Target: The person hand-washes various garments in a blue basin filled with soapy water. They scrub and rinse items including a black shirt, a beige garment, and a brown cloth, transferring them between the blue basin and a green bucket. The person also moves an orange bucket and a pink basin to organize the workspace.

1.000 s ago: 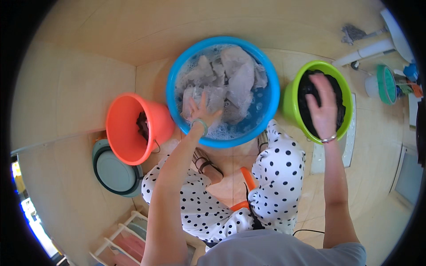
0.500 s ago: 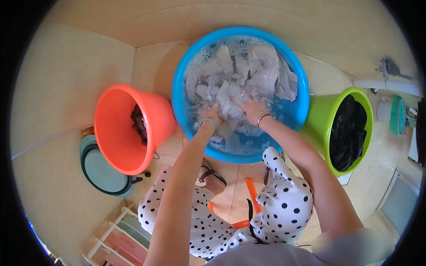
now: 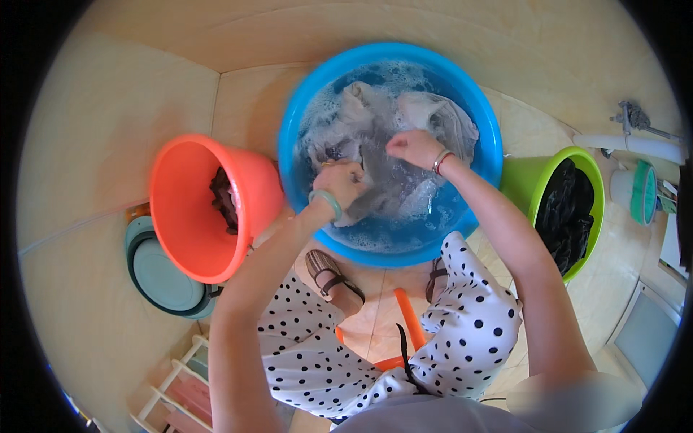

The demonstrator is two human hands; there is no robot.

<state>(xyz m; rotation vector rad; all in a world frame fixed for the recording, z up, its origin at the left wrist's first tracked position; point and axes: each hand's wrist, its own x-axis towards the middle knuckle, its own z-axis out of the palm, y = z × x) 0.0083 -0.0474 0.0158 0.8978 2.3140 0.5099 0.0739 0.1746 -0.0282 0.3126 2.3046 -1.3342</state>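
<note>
Both hands work inside the blue basin (image 3: 476, 123), which stands on the tiled floor (image 3: 130, 94) directly ahead of the person's knees and holds soapy water and a bundle of grey laundry (image 3: 404, 115). The left hand (image 3: 339, 184) is at the near-left part of the basin; its fingers are closed around a fold of the grey laundry, and a pale green bangle (image 3: 325, 203) sits on the wrist. The right hand (image 3: 413, 148) is just beside it, near the basin centre; its fingers are curled shut on the same wet cloth. An orange bucket (image 3: 188, 231) leans at the left, touching the basin and holding dark cloth. A green bucket (image 3: 523, 184) with dark clothing stands at the right. A teal basin (image 3: 162, 278) lies behind the orange bucket.
</note>
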